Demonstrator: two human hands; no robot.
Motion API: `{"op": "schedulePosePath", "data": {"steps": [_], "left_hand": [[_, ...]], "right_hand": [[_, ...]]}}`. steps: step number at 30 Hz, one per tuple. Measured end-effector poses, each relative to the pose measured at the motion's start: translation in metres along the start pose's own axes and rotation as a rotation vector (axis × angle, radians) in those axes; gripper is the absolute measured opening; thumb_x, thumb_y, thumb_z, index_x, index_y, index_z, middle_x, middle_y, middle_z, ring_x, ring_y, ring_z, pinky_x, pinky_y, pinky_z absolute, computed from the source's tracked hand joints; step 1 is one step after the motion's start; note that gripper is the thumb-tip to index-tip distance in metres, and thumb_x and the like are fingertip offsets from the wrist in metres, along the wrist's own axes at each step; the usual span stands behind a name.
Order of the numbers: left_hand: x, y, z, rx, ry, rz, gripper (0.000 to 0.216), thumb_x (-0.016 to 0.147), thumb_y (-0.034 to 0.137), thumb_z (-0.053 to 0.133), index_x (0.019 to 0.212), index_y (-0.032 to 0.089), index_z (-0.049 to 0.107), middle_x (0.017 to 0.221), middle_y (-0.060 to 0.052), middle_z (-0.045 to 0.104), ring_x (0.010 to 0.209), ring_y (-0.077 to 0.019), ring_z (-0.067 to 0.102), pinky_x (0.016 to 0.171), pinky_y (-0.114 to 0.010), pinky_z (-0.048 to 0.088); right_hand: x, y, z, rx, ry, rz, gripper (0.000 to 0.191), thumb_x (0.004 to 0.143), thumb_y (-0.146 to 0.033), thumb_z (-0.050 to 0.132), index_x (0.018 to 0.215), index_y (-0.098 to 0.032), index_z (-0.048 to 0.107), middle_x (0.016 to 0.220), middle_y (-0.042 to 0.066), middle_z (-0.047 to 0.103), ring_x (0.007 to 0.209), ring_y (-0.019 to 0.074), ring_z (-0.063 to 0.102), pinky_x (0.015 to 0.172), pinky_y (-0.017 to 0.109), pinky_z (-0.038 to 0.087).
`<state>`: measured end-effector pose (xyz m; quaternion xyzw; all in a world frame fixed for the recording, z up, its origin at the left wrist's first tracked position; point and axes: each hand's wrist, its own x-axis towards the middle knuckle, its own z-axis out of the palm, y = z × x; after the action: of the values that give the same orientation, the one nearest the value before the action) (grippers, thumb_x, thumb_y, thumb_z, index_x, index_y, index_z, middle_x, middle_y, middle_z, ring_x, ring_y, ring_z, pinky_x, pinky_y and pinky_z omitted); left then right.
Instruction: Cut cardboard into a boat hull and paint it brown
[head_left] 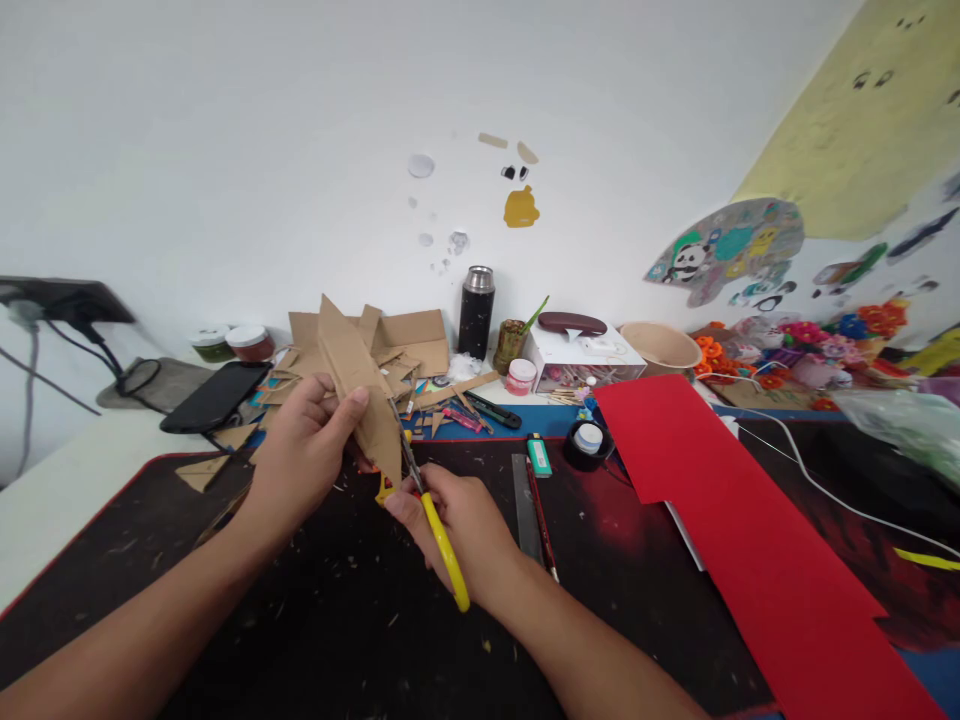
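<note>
Two bare hands work close together over a black mat (337, 620), whose near part lies open between the forearms, dotted only with small scraps. The right hand (469, 525) is closed around the yellow handles of a pair of scissors (439, 535), fingers curled through and over the loops. The blades point up and away and meet the lower right edge of a cardboard piece (360, 385). The left hand (304, 445) pinches that piece from its left side, thumb on the near face and fingers behind, and holds it above the mat, tilted with its long point up and to the left.

Just right of the right hand a ruler (523, 500) and a pencil (541, 525) lie side by side, running away from the person. Beyond them sit a lighter (538, 455) and a tape roll (589, 443), near each other but apart. A red paper sheet (720, 520) covers most of the right half of the mat. Its left edge is stepped and stands well clear of the hands, with bare mat between. A white cable (825, 490) curves along its far right side.

To the left, a triangular scrap (199, 472) lies at the mat's edge and a phone (216, 396) rests on the pale table beyond it. Behind the hands a cardboard pile (405, 345) crowds the back of the table. Then come a flask (476, 312), a white box (585, 355) and a bowl (661, 347), lined up against the wall (300, 150).
</note>
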<state>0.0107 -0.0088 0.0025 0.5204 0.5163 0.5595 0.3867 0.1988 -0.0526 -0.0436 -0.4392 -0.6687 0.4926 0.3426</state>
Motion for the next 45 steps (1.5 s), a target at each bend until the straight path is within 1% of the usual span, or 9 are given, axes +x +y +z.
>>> {"op": "schedulePosePath", "data": {"steps": [5, 8, 13, 18, 25, 29, 38, 45], "left_hand": [[0.002, -0.003, -0.001, 0.006, 0.003, -0.005, 0.021, 0.096, 0.042, 0.072, 0.097, 0.027, 0.059, 0.071, 0.001, 0.069, 0.046, -0.0176, 0.063, 0.034, -0.028, 0.055], [0.003, -0.005, -0.002, 0.018, -0.002, -0.013, 0.022, 0.096, 0.044, 0.071, 0.095, 0.027, 0.058, 0.069, 0.002, 0.069, 0.045, -0.0174, 0.063, 0.034, -0.028, 0.054], [0.002, -0.002, -0.001, 0.059, 0.005, -0.009, 0.025, 0.096, 0.045, 0.072, 0.093, 0.026, 0.057, 0.064, 0.004, 0.068, 0.041, -0.0164, 0.061, 0.035, -0.028, 0.054], [0.0, 0.0, 0.002, 0.063, 0.029, -0.013, 0.023, 0.096, 0.042, 0.071, 0.09, 0.026, 0.057, 0.062, 0.003, 0.067, 0.04, -0.016, 0.061, 0.034, -0.026, 0.053], [0.001, -0.006, 0.003, 0.051, 0.05, -0.021, 0.019, 0.098, 0.04, 0.07, 0.09, 0.026, 0.058, 0.065, 0.002, 0.068, 0.041, -0.0157, 0.06, 0.033, -0.026, 0.053], [0.001, -0.008, 0.003, 0.045, 0.043, -0.018, 0.019, 0.098, 0.04, 0.069, 0.092, 0.026, 0.058, 0.064, 0.003, 0.068, 0.041, -0.0153, 0.059, 0.033, -0.026, 0.052], [-0.002, -0.009, 0.005, 0.011, 0.052, -0.041, 0.022, 0.098, 0.044, 0.071, 0.092, 0.027, 0.058, 0.065, 0.004, 0.067, 0.043, -0.0159, 0.061, 0.034, -0.026, 0.052], [0.0, -0.012, 0.002, 0.01, 0.037, -0.033, 0.024, 0.098, 0.047, 0.071, 0.095, 0.027, 0.058, 0.063, 0.005, 0.066, 0.042, -0.0155, 0.06, 0.034, -0.025, 0.052]], "right_hand": [[0.0, 0.002, 0.001, 0.0, 0.017, -0.037, 0.035, 0.103, -0.054, 0.069, 0.098, -0.019, 0.072, 0.089, 0.006, 0.079, 0.074, 0.0172, 0.072, 0.063, 0.024, 0.049], [0.0, 0.002, 0.001, -0.022, 0.028, -0.05, 0.033, 0.103, -0.051, 0.069, 0.096, -0.02, 0.072, 0.092, 0.006, 0.08, 0.077, 0.0178, 0.073, 0.067, 0.025, 0.05], [0.0, 0.002, 0.003, -0.05, 0.033, -0.033, 0.034, 0.102, -0.053, 0.069, 0.096, -0.02, 0.071, 0.088, 0.006, 0.079, 0.072, 0.017, 0.071, 0.064, 0.025, 0.047], [0.001, 0.003, 0.004, -0.046, 0.04, -0.025, 0.035, 0.102, -0.054, 0.069, 0.094, -0.02, 0.071, 0.088, 0.006, 0.079, 0.073, 0.0171, 0.071, 0.065, 0.025, 0.047], [0.002, 0.003, 0.004, -0.089, 0.052, -0.022, 0.039, 0.102, -0.057, 0.068, 0.09, -0.02, 0.071, 0.087, 0.006, 0.08, 0.071, 0.018, 0.07, 0.063, 0.027, 0.046], [0.001, 0.004, 0.005, -0.079, 0.052, -0.012, 0.038, 0.101, -0.056, 0.069, 0.092, -0.02, 0.072, 0.087, 0.006, 0.08, 0.069, 0.0178, 0.069, 0.063, 0.028, 0.046], [0.002, 0.005, 0.006, -0.068, 0.068, 0.014, 0.038, 0.099, -0.055, 0.072, 0.086, -0.02, 0.069, 0.075, 0.002, 0.071, 0.062, 0.0145, 0.058, 0.059, 0.026, 0.042], [0.001, 0.003, 0.005, -0.116, 0.079, 0.009, 0.038, 0.099, -0.054, 0.072, 0.082, -0.02, 0.067, 0.074, 0.002, 0.069, 0.063, 0.0148, 0.058, 0.061, 0.025, 0.042]]}}
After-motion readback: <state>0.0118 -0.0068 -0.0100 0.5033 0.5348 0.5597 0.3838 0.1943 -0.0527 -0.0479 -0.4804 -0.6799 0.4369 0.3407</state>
